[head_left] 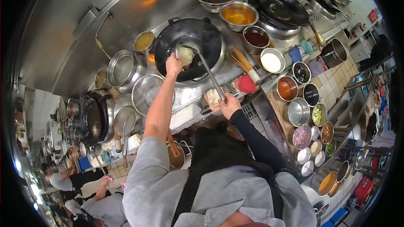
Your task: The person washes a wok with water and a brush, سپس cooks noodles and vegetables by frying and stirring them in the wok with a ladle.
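Ladle (211,75) and pale food (186,55) at the wok

The ladle slants from the right hand (229,105) up to the wok (168,38), its far end beside the pale food. From above, that food shows inside the wok's outline, near the middle; whether it lies on the metal or is held just over it, I cannot tell.

The right fingers are wrapped round the lower handle. The left hand (174,66) reaches in from the near side to the food's left edge, fingers bent—but whether they pinch a rim or only touch, the picture does not settle.

To do this well, I would steer the ladle from the wrist and let its end follow the wok's curve, not dig into it. The left fingers look close to the ladle's end, so small, slow strokes seem wise—and if the metal is hot, they should clear the rim. Working over the middle should limit spills.

Elbow room matters too: a sieve (145,96) lies under the left forearm, a pale cloth (212,97) just beside the right hand, and a red cloth (245,83) and brush (240,59) to the right on the bench (185,96).
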{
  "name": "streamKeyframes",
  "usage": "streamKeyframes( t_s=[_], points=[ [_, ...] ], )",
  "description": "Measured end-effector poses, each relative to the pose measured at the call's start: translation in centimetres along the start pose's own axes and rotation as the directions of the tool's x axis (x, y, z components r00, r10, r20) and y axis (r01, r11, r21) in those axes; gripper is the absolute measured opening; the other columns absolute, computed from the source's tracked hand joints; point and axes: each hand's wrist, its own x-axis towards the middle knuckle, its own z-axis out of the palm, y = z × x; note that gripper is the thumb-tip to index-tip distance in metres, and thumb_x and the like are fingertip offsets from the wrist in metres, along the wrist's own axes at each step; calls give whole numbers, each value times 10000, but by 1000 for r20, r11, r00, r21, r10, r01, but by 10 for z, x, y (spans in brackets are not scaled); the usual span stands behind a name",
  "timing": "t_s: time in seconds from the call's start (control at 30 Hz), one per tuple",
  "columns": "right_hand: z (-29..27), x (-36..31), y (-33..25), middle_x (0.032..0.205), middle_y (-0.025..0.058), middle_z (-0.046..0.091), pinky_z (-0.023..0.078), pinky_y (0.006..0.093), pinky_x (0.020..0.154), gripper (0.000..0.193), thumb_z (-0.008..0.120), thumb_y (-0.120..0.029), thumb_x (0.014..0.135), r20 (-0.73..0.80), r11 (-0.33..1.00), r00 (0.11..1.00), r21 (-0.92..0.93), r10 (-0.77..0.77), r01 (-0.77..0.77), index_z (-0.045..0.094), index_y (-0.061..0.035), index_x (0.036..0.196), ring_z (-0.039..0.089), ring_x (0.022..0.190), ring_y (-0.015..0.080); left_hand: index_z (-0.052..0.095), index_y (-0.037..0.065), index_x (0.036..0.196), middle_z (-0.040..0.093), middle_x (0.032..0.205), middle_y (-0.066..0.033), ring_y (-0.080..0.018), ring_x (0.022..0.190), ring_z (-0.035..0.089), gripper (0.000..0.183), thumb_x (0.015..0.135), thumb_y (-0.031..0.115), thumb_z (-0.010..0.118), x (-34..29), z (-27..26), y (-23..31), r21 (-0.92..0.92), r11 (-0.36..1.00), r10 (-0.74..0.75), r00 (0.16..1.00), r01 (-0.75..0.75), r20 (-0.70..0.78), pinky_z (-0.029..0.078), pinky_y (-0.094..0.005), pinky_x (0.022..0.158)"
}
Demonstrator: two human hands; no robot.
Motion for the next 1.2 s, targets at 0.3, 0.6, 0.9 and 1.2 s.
streamKeyframes(
  t_s=[0.3, 0.6, 0.9, 1.2],
  points=[
    [-5, 56, -23, 839, 309, 673, 508, 576, 783, 245, 630, -182, 890, -4, 961, 994, -255, -113, 108, 579, 23, 1014, 650, 832, 509, 571, 27, 1243, 367, 1480, -303, -525, 950, 663, 359, 890, 49, 633, 17, -15, 23, 381, 900, 312, 923, -211, -224, 545, -547, 871],
    [-18, 89, -6, 923, 269, 712, 539, 528, 830, 328, 653, -159, 842, 125, 802, 992, -589, -30, 99, 619, 3, 1125, 692, 925, 439, 496, 68, 959, 678, 909, -117, -274, 684, 741, 176, 998, 132, 655, 2, -56, -18, -902, 432, -203, 976, 18, -79, 570, -293, 476],
    [-70, -73, 111, 1125, 221, 617, 527, 501, 897, 309, 659, -134, 829, -159, 912, 985, -409, -64, -7, 658, -22, 1118, 620, 1069, 426, 561, 148, 930, 623, 792, 0, -169, 724, 708, 143, 994, 195, 680, -150, 57, 100, -838, 459, 216, 878, 294, 426, 453, -231, 478],
    [-88, -375, 278, 1061, 273, 707, 541, 475, 917, 382, 638, -216, 807, -141, 721, 752, -217, 644, -658, 712, 9, 1106, 682, 1035, 401, 582, 97, 971, 653, 863, -50, -155, 654, 688, 152, 958, 178, 710, -502, 284, 212, -150, 961, 194, -183, 232, 964, 539, -251, 481]
  ],
)
